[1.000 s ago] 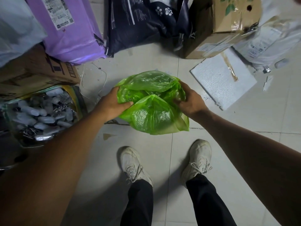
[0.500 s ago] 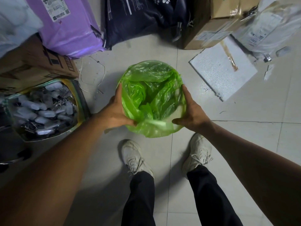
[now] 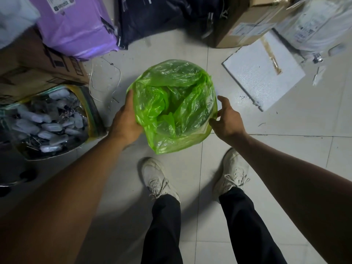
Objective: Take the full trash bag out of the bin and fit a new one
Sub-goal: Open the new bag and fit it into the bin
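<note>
- The green bag [image 3: 171, 103] sits in the middle of the frame, just above my shoes; its mouth is open and folded outward over what I judge is the bin's rim; the bin itself is hidden under the film.
- My left hand [image 3: 126, 119] lies flat against the bag's left side, fingers straight, pressing the film; my right hand [image 3: 226, 119] is at the lower right edge, fingers loosely spread, only the thumb and fingertips near the plastic; it grasps nothing.
- The film looks very thin, light, soft and a little slippery; I think it tears easily; best to take hold at the folded hem, not the middle.
- Labels show on the purple parcel [image 3: 76, 25] in the upper left and the cardboard box [image 3: 253, 25] in the upper right; the writing is too small to read.
</note>
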Demonstrator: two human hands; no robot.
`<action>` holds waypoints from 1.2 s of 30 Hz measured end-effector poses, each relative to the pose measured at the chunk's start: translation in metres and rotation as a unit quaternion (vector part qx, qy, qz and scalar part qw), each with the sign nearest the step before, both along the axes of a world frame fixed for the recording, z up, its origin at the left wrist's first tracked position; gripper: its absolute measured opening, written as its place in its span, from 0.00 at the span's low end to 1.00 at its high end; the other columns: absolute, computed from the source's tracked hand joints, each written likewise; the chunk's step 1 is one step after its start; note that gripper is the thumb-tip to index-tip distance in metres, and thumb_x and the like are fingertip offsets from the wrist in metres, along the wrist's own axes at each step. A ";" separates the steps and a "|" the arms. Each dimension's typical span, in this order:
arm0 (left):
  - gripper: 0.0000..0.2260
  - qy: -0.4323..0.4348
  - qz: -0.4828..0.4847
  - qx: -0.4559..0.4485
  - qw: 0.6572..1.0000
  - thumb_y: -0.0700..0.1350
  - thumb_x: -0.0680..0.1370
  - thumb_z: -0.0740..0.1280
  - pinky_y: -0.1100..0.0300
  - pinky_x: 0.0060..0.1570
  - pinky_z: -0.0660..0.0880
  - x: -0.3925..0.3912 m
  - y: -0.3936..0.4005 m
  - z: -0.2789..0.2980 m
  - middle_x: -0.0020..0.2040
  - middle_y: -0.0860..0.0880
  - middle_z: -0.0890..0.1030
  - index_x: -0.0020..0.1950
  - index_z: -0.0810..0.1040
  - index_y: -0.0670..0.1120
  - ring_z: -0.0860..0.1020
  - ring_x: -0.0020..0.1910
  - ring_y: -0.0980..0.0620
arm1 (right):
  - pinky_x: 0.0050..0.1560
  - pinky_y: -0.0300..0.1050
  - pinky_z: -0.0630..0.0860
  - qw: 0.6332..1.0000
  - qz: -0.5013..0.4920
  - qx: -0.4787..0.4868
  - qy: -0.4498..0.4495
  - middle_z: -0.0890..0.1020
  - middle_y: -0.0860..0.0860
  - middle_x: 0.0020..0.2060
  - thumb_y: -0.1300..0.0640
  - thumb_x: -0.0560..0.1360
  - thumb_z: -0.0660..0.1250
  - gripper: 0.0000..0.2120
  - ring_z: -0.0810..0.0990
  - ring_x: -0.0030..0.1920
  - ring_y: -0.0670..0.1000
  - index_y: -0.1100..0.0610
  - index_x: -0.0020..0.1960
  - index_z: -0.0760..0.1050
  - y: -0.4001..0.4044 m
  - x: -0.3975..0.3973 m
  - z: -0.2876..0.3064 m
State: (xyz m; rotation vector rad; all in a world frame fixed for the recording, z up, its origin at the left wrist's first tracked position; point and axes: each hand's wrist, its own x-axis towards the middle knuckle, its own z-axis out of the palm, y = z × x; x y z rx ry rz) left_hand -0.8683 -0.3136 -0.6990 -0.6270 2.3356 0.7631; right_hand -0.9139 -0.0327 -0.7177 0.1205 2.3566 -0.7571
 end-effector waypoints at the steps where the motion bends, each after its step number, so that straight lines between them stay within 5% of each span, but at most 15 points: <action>1: 0.45 0.009 0.015 0.025 1.000 0.37 0.71 0.69 0.50 0.64 0.71 0.001 0.000 0.004 0.72 0.41 0.69 0.79 0.45 0.56 0.72 0.67 0.40 | 0.52 0.56 0.77 1.000 -0.014 0.000 -0.009 0.83 0.60 0.50 0.60 0.73 0.65 0.30 0.81 0.50 0.65 0.57 0.73 0.60 -0.001 0.001 0.001; 6: 0.28 0.130 0.074 0.026 0.988 0.36 0.71 0.60 0.47 0.59 0.74 0.004 -0.004 0.012 0.62 0.44 0.72 0.69 0.69 0.54 0.75 0.54 0.45 | 0.49 0.53 0.77 0.999 -0.048 -0.009 0.000 0.82 0.59 0.49 0.59 0.75 0.63 0.18 0.80 0.48 0.63 0.59 0.63 0.67 -0.008 0.011 0.007; 9: 0.15 0.122 0.115 0.024 0.986 0.48 0.77 0.64 0.58 0.51 0.72 0.004 -0.002 0.012 0.59 0.45 0.76 0.64 0.76 0.48 0.75 0.47 0.52 | 0.51 0.54 0.79 0.995 -0.081 -0.030 -0.058 0.84 0.56 0.48 0.54 0.76 0.61 0.12 0.82 0.46 0.61 0.56 0.58 0.73 -0.010 0.013 0.007; 11: 0.22 0.068 0.094 0.031 0.993 0.56 0.75 0.69 0.56 0.54 0.73 0.005 -0.002 0.007 0.61 0.45 0.77 0.65 0.75 0.47 0.77 0.53 0.48 | 0.53 0.54 0.79 0.991 -0.076 -0.032 -0.106 0.85 0.53 0.49 0.54 0.75 0.63 0.13 0.83 0.48 0.60 0.54 0.58 0.75 -0.010 0.012 0.004; 14: 0.31 -0.003 0.018 0.041 0.999 0.53 0.65 0.78 0.53 0.61 0.73 0.005 -0.003 0.003 0.62 0.43 0.76 0.66 0.73 0.47 0.75 0.60 0.44 | 0.54 0.56 0.80 0.986 -0.079 -0.041 -0.142 0.85 0.51 0.49 0.60 0.69 0.67 0.19 0.83 0.49 0.57 0.49 0.59 0.76 -0.011 0.011 0.000; 19: 0.49 -0.056 -0.012 0.095 0.994 0.49 0.59 0.82 0.56 0.64 0.69 0.007 -0.004 -0.002 0.64 0.47 0.71 0.75 0.60 0.52 0.72 0.64 0.47 | 0.49 0.59 0.82 0.972 -0.153 -0.089 -0.154 0.83 0.48 0.34 0.65 0.65 0.68 0.20 0.84 0.41 0.57 0.49 0.55 0.75 -0.009 0.014 -0.012; 25: 0.57 -0.094 -0.112 -0.084 0.986 0.55 0.60 0.81 0.41 0.61 0.73 0.018 -0.016 -0.009 0.67 0.40 0.65 0.78 0.47 0.52 0.71 0.64 0.35 | 0.51 0.57 0.81 0.983 -0.144 -0.048 -0.105 0.85 0.50 0.39 0.61 0.68 0.64 0.15 0.84 0.43 0.57 0.50 0.54 0.77 -0.016 0.010 -0.012; 28: 0.50 -0.040 -0.066 -0.118 0.990 0.49 0.62 0.81 0.45 0.62 0.71 0.021 -0.018 -0.007 0.63 0.37 0.68 0.77 0.55 0.51 0.70 0.62 0.35 | 0.53 0.56 0.80 0.983 -0.139 -0.056 -0.109 0.84 0.47 0.40 0.59 0.68 0.60 0.20 0.83 0.46 0.56 0.48 0.58 0.76 -0.016 0.012 -0.003; 31: 0.31 0.024 -0.044 -0.156 0.986 0.42 0.67 0.76 0.46 0.57 0.73 0.019 -0.015 0.000 0.57 0.35 0.76 0.68 0.71 0.47 0.74 0.58 0.34 | 0.55 0.57 0.80 0.979 -0.153 -0.074 -0.114 0.84 0.44 0.39 0.55 0.64 0.56 0.24 0.83 0.48 0.54 0.43 0.59 0.75 -0.014 0.011 0.002; 36: 0.17 -0.009 0.102 0.006 0.995 0.43 0.69 0.65 0.50 0.53 0.78 0.003 -0.015 -0.006 0.49 0.46 0.84 0.56 0.79 0.52 0.82 0.52 0.43 | 0.57 0.56 0.79 0.979 -0.145 -0.096 -0.107 0.83 0.45 0.47 0.56 0.65 0.64 0.29 0.82 0.49 0.50 0.44 0.66 0.72 -0.015 -0.001 0.010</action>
